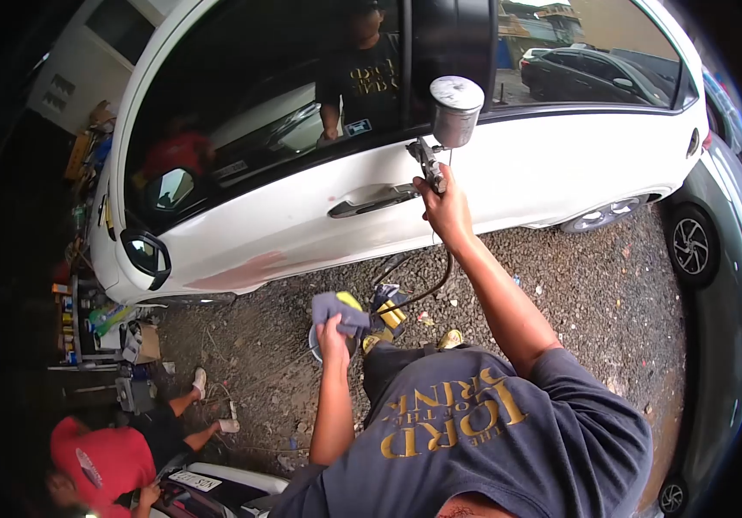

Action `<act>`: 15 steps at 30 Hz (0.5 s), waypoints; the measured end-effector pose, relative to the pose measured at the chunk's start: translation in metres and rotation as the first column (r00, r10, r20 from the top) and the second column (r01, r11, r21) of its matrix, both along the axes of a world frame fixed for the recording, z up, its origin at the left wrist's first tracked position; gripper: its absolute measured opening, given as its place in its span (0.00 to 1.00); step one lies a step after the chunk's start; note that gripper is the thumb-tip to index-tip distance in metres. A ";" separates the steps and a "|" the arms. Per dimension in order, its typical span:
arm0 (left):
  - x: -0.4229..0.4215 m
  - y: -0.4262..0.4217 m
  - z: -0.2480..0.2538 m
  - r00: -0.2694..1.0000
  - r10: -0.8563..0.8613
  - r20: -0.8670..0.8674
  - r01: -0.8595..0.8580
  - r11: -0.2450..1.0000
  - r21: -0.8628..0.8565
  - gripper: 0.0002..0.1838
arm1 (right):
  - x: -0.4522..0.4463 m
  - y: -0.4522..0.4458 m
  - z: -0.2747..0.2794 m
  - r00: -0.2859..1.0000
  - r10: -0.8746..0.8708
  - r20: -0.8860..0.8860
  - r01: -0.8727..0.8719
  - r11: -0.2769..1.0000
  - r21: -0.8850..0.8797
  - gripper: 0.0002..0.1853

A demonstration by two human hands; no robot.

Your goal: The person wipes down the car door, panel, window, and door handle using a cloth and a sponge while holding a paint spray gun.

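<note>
My right hand (447, 210) is wrapped round the handle of a spray gun (429, 164), close to the white car's side by the door handle (375, 200). A silver metal cup (457, 112) sits on the gun, and a dark hose (440, 281) hangs below it. My left hand (333, 335), lower and nearer my body, grips a folded grey cloth (341, 312) with a yellow-green part at its edge. The white car (284, 233) has a pinkish-brown patch (237, 271) low on its side panel. Both hands are closed.
Gravel (561, 276) lies underfoot, with a bucket (315, 344) partly hidden behind my left hand. A person in a red shirt (103, 457) is at lower left near another vehicle (215, 488). Shelves with cans (69, 324) stand left; a grey car (725, 233) stands right.
</note>
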State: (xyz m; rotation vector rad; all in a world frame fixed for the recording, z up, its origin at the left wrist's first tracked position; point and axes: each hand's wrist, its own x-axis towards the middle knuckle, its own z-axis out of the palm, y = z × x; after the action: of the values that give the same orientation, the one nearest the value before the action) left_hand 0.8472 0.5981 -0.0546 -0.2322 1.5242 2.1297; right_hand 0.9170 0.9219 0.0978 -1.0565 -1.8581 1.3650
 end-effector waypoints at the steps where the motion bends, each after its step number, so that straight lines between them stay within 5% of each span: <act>1: 0.000 -0.016 -0.006 1.000 0.031 0.003 -0.031 0.999 -0.033 0.21 | -0.008 -0.005 -0.001 1.000 0.019 0.008 -0.019 1.000 -0.007 0.26; 8: -0.040 -0.059 -0.017 0.995 0.035 -0.095 -0.051 0.984 -0.172 0.24 | -0.057 -0.058 0.007 0.995 0.098 0.015 -0.098 0.995 0.010 0.29; 11: -0.102 -0.068 -0.008 0.942 -0.185 -0.280 0.080 0.934 -0.349 0.24 | -0.084 -0.079 -0.003 0.993 0.110 0.033 -0.112 0.993 0.045 0.30; 15: -0.189 -0.049 0.062 0.719 -0.220 -0.659 -0.161 0.870 -0.466 0.27 | -0.114 -0.117 0.001 0.992 0.119 0.035 -0.122 0.989 0.085 0.23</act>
State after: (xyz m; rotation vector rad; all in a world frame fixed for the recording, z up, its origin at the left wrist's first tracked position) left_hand 0.6580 0.5486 0.0070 0.5064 2.4889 1.8250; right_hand 0.8029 0.8054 0.0985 -0.9385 -2.0129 1.3284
